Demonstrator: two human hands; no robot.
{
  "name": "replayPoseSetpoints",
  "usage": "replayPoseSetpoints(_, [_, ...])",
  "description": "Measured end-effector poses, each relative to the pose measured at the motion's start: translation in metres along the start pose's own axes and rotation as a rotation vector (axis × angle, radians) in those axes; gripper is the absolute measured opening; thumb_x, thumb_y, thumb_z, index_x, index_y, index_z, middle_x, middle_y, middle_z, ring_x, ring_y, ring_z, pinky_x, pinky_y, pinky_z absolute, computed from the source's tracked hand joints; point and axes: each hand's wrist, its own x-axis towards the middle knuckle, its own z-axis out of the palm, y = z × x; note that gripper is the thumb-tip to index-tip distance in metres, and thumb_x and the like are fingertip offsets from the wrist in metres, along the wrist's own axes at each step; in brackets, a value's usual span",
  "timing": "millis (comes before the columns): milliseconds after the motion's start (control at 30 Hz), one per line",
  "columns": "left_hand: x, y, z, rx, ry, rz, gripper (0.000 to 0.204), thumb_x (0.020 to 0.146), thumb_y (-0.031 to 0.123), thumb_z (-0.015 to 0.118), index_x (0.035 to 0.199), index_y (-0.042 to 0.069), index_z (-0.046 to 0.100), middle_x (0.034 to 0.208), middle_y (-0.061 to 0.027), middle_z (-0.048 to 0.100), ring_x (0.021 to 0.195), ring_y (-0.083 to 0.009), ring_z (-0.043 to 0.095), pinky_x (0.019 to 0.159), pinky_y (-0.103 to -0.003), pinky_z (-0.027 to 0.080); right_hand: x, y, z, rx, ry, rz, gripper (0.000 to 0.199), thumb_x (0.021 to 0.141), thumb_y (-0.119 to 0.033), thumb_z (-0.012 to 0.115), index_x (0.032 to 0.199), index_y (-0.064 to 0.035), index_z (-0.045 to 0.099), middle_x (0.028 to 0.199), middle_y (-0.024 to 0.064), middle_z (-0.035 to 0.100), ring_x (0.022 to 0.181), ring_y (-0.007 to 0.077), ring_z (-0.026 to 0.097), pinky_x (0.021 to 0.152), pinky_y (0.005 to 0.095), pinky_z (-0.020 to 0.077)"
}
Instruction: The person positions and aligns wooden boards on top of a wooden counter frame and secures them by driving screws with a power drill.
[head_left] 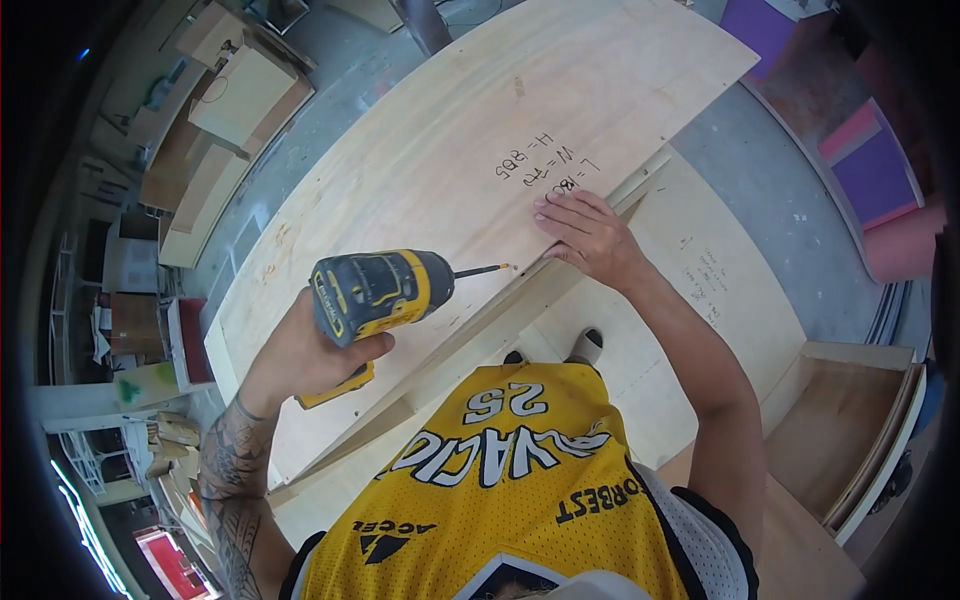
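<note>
My yellow jersey (500,440) faces the near long edge of a plywood panel (400,170). My left hand (312,355) is closed firmly around the grip of a yellow-and-black cordless drill (385,290), held over the panel toward that edge. The slim drill bit (480,271) points right, its tip near the same edge; contact cannot be determined. My right hand (595,240) is partly open, palm down at that edge, fingers slightly parted beside black handwriting (540,160); anything beneath it is hidden. Past the far edge, a wooden cabinet (250,95) stands on grey floor (345,62).
</note>
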Motion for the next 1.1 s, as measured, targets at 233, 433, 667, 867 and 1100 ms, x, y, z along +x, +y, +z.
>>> replayPoseSetpoints(233, [0.014,0.042,-0.011,0.232,-0.055,0.134,0.044,0.083,0.017,0.085,0.123,0.003,0.073,0.113,-0.0152,0.077,0.102,-0.028,0.074,0.097,-0.039,0.058,0.0,-0.061,-0.001,-0.032,-0.035,0.354,0.092,0.067,-0.057,0.092,0.14,-0.0069,0.066,0.161,0.009,0.054,0.155,0.0376,0.039,0.126,0.0698,0.0165])
replayPoseSetpoints(433, [0.025,0.067,-0.015,0.446,-0.123,0.263,0.041,0.084,0.016,0.083,0.122,0.004,0.074,0.113,-0.0155,0.077,0.098,-0.0309,0.075,0.093,-0.04,0.059,0.015,-0.112,0.03,0.009,0.032,0.87,0.125,0.068,-0.065,0.089,0.163,-0.0023,0.036,0.177,0.0199,0.016,0.164,0.0488,0.004,0.123,0.078,-0.0015])
replayPoseSetpoints(667, [0.048,0.093,-0.03,0.634,-0.217,0.35,0.036,0.086,0.013,0.079,0.119,0.003,0.073,0.101,-0.0167,0.078,0.09,-0.0329,0.076,0.087,-0.041,0.06,0.006,-0.104,0.047,0.124,0.079,0.855,0.129,0.072,-0.057,0.089,0.167,-0.0044,0.021,0.178,0.0219,0.005,0.163,0.0512,-0.002,0.123,0.0776,-0.0021])
replayPoseSetpoints(867, [0.068,0.138,-0.025,0.8,-0.322,0.205,0.051,0.079,0.023,0.087,0.124,0.01,0.069,0.114,-0.011,0.072,0.103,-0.0282,0.071,0.097,-0.043,0.057,0.002,-0.101,0.057,0.133,0.158,0.82,0.127,0.072,-0.055,0.089,0.166,-0.006,0.02,0.179,0.02,0.004,0.161,0.056,-0.003,0.122,0.0795,0.0007])
replayPoseSetpoints(1100, [0.081,0.128,-0.024,0.762,-0.348,0.185,0.04,0.084,0.021,0.078,0.12,0.005,0.07,0.105,-0.0103,0.075,0.093,-0.0272,0.072,0.088,-0.041,0.059,-0.002,-0.098,0.057,0.094,0.141,0.842,0.124,0.068,-0.053,0.091,0.163,-0.0046,0.027,0.178,0.0207,0.009,0.16,0.0576,0.001,0.121,0.0806,0.0055])
